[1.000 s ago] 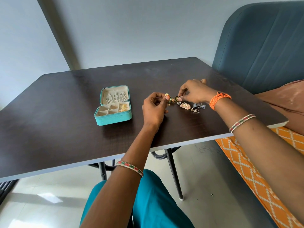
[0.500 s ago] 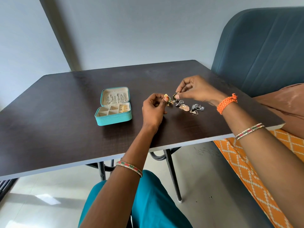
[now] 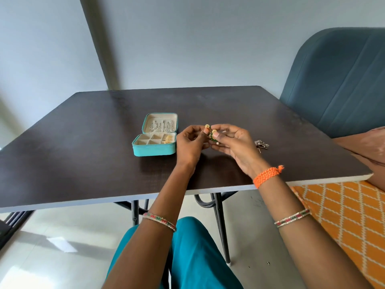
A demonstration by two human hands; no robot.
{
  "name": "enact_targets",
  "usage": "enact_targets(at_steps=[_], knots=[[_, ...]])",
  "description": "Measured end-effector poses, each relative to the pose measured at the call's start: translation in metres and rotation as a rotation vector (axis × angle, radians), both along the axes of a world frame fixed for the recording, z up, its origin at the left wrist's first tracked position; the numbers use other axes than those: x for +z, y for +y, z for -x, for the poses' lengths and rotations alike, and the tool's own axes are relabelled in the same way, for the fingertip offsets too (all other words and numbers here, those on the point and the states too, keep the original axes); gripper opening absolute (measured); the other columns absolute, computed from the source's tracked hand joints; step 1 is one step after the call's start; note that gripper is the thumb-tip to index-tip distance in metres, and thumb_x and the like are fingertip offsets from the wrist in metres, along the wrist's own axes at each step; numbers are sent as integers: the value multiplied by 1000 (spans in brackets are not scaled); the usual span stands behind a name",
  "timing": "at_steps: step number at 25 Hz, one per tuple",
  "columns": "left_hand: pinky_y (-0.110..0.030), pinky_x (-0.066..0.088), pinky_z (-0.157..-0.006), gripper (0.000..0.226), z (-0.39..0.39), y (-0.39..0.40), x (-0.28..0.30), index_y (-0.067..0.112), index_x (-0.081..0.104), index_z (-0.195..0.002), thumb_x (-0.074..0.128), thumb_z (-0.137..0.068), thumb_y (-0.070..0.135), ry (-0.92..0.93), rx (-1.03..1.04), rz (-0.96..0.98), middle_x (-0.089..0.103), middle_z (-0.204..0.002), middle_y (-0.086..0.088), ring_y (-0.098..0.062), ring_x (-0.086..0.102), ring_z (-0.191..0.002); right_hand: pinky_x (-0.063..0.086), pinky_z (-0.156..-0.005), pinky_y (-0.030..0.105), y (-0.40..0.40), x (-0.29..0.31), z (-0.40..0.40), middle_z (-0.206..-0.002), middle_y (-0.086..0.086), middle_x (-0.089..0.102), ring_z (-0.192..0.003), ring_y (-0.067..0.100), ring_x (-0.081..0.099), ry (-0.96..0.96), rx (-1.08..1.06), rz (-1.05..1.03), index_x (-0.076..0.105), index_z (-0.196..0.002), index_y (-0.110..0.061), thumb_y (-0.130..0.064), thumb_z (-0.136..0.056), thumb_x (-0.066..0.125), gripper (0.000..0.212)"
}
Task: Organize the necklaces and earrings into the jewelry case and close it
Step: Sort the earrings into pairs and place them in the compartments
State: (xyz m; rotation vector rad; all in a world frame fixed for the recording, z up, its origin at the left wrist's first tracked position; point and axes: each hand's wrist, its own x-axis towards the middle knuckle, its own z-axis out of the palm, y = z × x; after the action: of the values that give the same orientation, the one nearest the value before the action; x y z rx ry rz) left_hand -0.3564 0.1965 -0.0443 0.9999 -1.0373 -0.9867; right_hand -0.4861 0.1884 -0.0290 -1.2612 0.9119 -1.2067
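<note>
A teal jewelry case lies open on the dark table, left of my hands. Silver necklaces hang inside its lid and gold earrings fill a right-hand compartment. My left hand and my right hand meet just above the table, to the right of the case. Both pinch a pair of gold and green earrings between their fingertips. A small heap of silver earrings lies on the table to the right of my right hand.
A blue-grey padded chair back stands at the table's right. An orange patterned cloth lies below the table's right front corner. The table's front edge runs above my knees.
My right hand has left the heap on the table and come left and up to my left hand. Both hands now hold the gold and green earrings together.
</note>
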Motion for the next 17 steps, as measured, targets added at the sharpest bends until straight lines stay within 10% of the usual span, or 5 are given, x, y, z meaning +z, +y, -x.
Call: enact_targets(at_steps=[9, 17], knots=[[-20, 55, -66, 6, -38, 56, -6, 9, 67, -90, 61, -89, 7, -47, -67, 42, 69, -76, -1, -8, 65, -69, 55, -76, 23, 24, -10, -10, -85, 2, 72, -86, 13, 67, -223, 104, -26, 65, -95, -9, -8, -81, 62, 15], [-18, 57, -67, 7, -42, 46, -4, 3, 68, -92, 62, -89, 8, -173, -66, -71, 71, -83, -12, -13, 67, -70, 58, -71, 23, 18, -18, -14, -86, 7, 69, -74, 8, 69, 97, 56, 69, 63, -111, 1, 8, -88, 56, 26]])
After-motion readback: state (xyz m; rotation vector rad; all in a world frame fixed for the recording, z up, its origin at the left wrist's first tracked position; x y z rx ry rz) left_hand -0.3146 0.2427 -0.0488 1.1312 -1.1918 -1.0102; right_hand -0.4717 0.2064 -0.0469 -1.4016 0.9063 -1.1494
